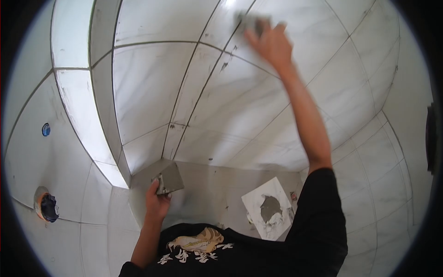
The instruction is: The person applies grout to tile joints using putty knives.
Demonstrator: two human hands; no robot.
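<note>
My right hand [277,48] is raised high against the tiled wall [258,115], fingers closed round a blurred grey flat tool [249,22] that lies over a dark joint between tiles. Motion smears both the tool and the fingertips. Lower down, my left hand [159,201] grips a square grey plate [170,177] by its near edge, thumb on top. Some pale grey paste shows on the plate beside the thumb. Smudges of grey mark the tiles along the narrow strip below my right hand.
A white square tile [251,198] with a patch of grey paste [271,210] lies low on the right, by my body. On the left wall are a blue pipe plug [46,129] and an orange-rimmed pipe opening [48,207]. A bright tiled ledge [80,97] projects at the left.
</note>
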